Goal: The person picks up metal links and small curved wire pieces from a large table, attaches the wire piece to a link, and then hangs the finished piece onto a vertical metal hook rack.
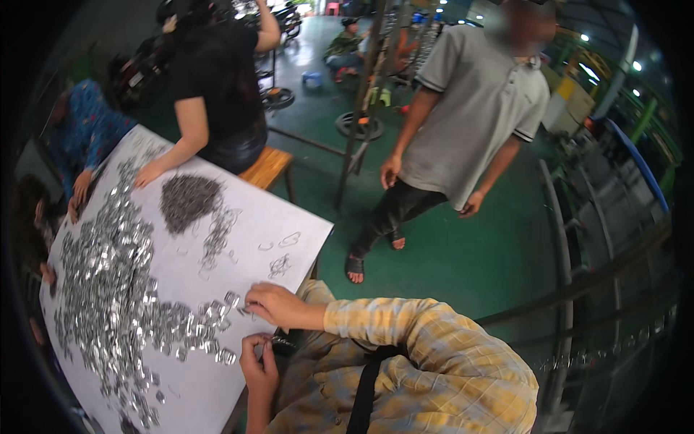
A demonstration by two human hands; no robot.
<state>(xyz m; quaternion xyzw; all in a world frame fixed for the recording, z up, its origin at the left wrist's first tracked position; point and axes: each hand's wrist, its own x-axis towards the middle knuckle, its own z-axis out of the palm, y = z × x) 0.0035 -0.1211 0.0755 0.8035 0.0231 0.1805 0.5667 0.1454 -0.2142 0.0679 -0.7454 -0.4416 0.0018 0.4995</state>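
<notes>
My right hand [273, 304] reaches over the table's near edge, its fingers pinched together beside the shiny metal pieces [210, 318]; a small bit of metal shows at the fingertips, too small to name. Below it, my left hand [259, 364] is closed, with thumb and forefinger curled toward each other. A dark slim object [283, 343] shows just beside that hand, and whether it is gripped cannot be told. The loose silver pieces, small and clip-like, spread from a large heap [108, 271] toward my fingers.
On the white table [289, 217] lie a dark pile of wire-like pieces [189, 202], loose wire loops [218, 235] and a small wire cluster [279, 266]. Co-workers [217, 94] sit along the far and left sides. A person in grey [470, 116] stands beyond the table's corner, near a wooden bench [267, 168].
</notes>
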